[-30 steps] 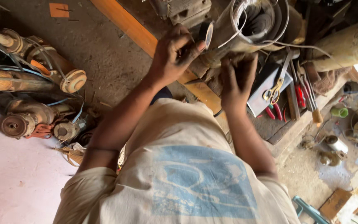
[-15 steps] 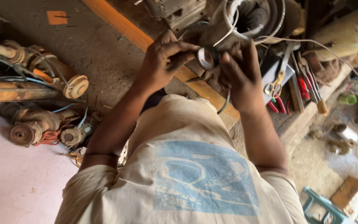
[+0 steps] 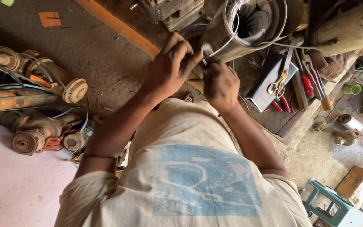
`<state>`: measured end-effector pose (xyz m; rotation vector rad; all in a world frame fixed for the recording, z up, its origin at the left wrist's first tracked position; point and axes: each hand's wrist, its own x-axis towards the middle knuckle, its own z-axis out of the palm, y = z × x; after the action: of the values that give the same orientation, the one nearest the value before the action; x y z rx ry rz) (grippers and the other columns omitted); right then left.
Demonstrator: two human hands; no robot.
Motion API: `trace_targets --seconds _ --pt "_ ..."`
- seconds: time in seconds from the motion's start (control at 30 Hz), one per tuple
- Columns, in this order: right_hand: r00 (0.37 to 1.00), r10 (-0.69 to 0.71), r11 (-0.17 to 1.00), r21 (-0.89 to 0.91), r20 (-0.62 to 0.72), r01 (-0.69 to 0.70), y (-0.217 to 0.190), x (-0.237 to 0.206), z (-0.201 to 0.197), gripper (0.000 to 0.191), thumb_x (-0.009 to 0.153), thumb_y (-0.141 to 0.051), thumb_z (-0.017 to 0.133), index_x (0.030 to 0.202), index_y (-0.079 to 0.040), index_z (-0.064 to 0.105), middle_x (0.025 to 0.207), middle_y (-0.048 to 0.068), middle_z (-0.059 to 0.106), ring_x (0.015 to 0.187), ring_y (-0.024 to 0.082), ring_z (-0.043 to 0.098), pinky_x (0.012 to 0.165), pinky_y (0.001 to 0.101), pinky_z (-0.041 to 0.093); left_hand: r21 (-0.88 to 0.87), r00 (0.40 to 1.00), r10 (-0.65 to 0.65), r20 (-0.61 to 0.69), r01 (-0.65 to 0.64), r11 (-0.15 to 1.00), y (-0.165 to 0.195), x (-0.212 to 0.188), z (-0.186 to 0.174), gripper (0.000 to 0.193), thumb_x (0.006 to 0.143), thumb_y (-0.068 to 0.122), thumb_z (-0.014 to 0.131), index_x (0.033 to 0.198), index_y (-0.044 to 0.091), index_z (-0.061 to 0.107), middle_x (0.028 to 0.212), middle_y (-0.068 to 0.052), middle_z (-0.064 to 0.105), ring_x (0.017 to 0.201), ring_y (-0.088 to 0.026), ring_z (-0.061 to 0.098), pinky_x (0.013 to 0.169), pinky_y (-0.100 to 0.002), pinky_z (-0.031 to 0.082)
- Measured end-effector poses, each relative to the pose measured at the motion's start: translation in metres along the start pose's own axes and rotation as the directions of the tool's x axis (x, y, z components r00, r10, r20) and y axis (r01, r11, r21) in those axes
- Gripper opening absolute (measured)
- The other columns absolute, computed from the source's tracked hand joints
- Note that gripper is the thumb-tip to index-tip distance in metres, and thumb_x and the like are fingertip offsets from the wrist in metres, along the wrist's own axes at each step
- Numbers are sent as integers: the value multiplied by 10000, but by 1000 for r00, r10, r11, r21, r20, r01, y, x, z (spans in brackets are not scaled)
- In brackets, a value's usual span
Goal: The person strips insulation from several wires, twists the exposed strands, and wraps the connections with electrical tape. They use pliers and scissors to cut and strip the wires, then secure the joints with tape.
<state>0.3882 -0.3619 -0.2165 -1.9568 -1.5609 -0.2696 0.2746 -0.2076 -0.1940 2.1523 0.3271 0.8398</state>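
My left hand (image 3: 171, 67) and my right hand (image 3: 221, 84) meet in front of my chest, fingers pinched together on a small pale ring (image 3: 207, 49) that looks like a roll of tape. A thin white wire (image 3: 227, 38) runs from the ring up into the open end of a grey metal cylinder (image 3: 248, 29) with coiled windings inside. The cylinder lies just beyond my fingertips. My beige shirt with a blue print (image 3: 198, 185) fills the lower part of the view.
An orange wooden plank (image 3: 118, 27) runs diagonally under my hands. Rusty pump motors (image 3: 34, 126) with blue wires lie at the left. At the right, a wooden tray (image 3: 299, 122) holds yellow-handled scissors (image 3: 279, 84) and red-handled pliers. A teal stool (image 3: 328, 206) is at bottom right.
My hands were apart a second ago, the left holding the ring aloft. They have closed together on the ring at the cylinder's mouth.
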Motion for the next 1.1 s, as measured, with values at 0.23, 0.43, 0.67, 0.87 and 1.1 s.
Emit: trace_targets --seconds 0.23,0.43,0.67,0.87,1.1 --pt "788 412 -102 883 457 -459 13 28 -68 260 1106 -76 623 1254 -103 411 1107 148 703 548 93 497 530 230 402 -37 1000 18 22 -17 999 -13 -10 -8 145 984 215 779 1026 86 731 1045 -44 620 907 -175 670 732 -304 591" --pt "919 372 372 886 131 -276 2 22 -30 218 1109 5 565 1245 -96 429 1232 163 640 784 214 569 597 309 499 -136 995 -68 -67 58 989 -39 -7 29 260 982 329 811 860 130 697 873 5 617 754 -104 614 619 -274 510" --pt "998 -56 998 38 -19 56 9 -4 5 363 1033 19 657 1300 -39 420 1055 153 654 825 219 653 666 347 555 90 977 -189 99 180 980 -20 -5 21 322 1078 253 778 916 11 641 980 -90 555 858 -192 594 735 -370 533" --pt "745 428 -88 844 511 -529 19 29 -61 215 1094 -111 620 1191 -75 432 1042 137 660 712 152 613 627 294 551 -74 991 89 99 -82 994 -10 -1 -4 201 959 163 829 1111 58 750 1180 -65 571 1065 -169 646 906 -332 601" --pt "884 419 175 936 208 -304 11 25 -40 155 1139 -9 591 1217 -80 476 1208 105 625 761 160 538 651 284 480 -162 972 -188 140 210 964 -21 11 30 285 1031 302 711 885 57 709 854 -36 671 683 -124 648 606 -322 550"
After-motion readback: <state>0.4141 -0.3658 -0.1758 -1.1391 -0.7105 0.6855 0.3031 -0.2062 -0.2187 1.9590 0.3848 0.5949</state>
